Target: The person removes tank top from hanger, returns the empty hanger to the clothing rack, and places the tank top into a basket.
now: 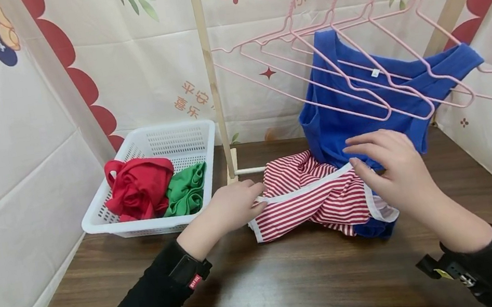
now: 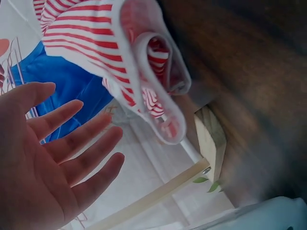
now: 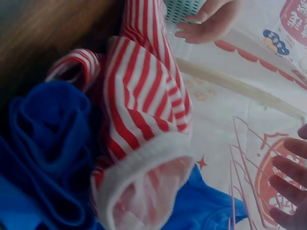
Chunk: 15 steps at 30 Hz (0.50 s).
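A red-and-white striped garment with white trim [image 1: 309, 202] lies bunched on the table, and a dark blue piece of cloth [image 1: 374, 228] shows under its right end. My left hand [image 1: 234, 205] is at the garment's left end; the left wrist view shows its fingers [image 2: 79, 139] spread, with nothing in them. Over the right end hovers my right hand [image 1: 392, 169], fingers loosely bent and apart, holding nothing. Behind it, a blue sleeveless top [image 1: 360, 90] hangs on a pink hanger, its lower part reaching down near the striped garment.
Several pink hangers [image 1: 343, 74] hang from the rack's top bar, above and behind the hands. The rack's wooden post [image 1: 211, 74] stands left of them. A white basket [image 1: 157, 224] at the left holds a red garment [image 1: 140, 189] and a green one [image 1: 187, 190].
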Each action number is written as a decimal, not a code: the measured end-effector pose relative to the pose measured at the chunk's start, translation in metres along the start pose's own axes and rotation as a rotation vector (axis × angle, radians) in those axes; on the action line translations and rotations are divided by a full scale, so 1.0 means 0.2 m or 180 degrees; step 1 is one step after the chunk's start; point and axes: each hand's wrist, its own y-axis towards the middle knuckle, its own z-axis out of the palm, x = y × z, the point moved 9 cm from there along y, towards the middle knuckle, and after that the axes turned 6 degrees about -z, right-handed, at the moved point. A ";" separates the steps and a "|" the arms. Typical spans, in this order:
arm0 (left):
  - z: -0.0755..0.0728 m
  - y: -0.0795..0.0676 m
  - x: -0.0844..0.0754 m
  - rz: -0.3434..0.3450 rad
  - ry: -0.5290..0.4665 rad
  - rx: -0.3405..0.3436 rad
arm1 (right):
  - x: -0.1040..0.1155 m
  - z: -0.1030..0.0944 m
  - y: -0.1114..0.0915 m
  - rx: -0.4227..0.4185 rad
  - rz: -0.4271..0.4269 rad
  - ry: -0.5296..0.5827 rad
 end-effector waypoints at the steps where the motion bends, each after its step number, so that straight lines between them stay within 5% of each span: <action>1: 0.01 0.00 0.00 0.0020 0.0013 0.0024 | 0.00 0.02 0.00 0.0067 -0.0009 0.0032; 15: 0.22 0.03 -0.03 0.0067 0.0202 0.0422 | 0.07 0.29 -0.09 0.1355 -0.0431 0.0058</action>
